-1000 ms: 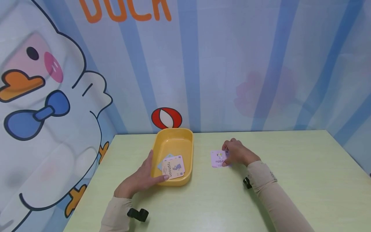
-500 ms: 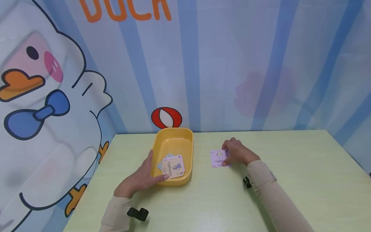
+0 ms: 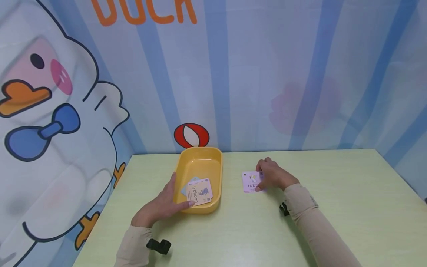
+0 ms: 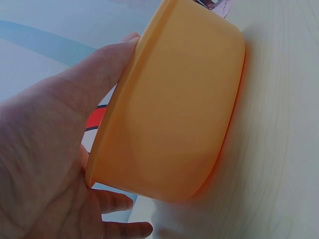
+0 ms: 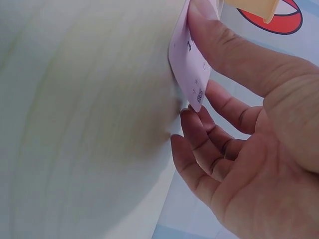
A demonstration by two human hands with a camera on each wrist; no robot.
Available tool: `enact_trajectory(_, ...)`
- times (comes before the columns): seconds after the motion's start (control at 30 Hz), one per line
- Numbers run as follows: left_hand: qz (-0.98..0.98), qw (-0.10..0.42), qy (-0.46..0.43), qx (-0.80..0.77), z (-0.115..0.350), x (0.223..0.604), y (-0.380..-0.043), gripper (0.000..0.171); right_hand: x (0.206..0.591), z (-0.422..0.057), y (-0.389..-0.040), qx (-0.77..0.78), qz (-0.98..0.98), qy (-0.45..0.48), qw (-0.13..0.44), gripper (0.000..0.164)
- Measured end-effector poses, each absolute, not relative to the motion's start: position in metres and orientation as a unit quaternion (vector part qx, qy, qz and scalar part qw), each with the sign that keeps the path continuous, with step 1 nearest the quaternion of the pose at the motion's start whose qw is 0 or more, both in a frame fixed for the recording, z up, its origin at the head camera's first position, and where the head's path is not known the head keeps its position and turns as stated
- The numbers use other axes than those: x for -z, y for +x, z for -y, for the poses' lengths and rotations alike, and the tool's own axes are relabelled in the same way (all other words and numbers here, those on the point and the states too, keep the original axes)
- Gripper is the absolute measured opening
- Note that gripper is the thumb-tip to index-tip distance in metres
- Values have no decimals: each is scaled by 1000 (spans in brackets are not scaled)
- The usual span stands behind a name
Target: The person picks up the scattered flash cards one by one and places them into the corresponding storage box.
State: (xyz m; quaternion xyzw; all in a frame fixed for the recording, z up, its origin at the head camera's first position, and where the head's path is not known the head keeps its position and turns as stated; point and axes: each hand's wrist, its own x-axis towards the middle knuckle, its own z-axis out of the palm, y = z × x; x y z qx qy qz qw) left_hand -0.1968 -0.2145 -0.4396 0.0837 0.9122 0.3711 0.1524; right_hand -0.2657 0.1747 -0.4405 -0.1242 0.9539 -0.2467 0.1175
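A yellow plastic tray (image 3: pixel 218 185) stands on the table, and my left hand (image 3: pixel 158 208) grips its near left corner. The thumb lies over the near rim while the fingers run along the outer left wall. Inside the tray, a cream card lettered "typhoon" (image 3: pixel 200 192) overlaps a pale blue card (image 3: pixel 184 190). To the tray's right, my right hand (image 3: pixel 274 176) pinches a purple "rabb…" word card (image 3: pixel 249 181) between thumb and fingers; the hand hides the card's right side. In the right wrist view the card (image 5: pixel 188 67) tilts up from the tabletop.
The pale wooden table (image 3: pixel 350 200) meets a blue striped backdrop (image 3: pixel 253 92) right behind the tray. A large cartoon duck (image 3: pixel 60 185) is printed on the left hanging. Black straps (image 3: pixel 158 246) sit at both wrists.
The purple card's far edge has risen very slightly in my right hand. The tray and my left hand have stayed in place.
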Motion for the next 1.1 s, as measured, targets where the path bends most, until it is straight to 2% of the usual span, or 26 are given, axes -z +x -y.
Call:
enact_trajectory(0.57,-913,150,85,-371,214,438,-197,124,443,-175,-267,291,-938,-117,146,57)
enact_trajectory(0.93,-910,150,88,-376,214,438,-196,124,447,-178,-266,349,-918,-104,157,51)
enact_trajectory(1.1,-911,153,85,-374,213,437,-196,124,446,-176,-264,370,-909,-96,163,55)
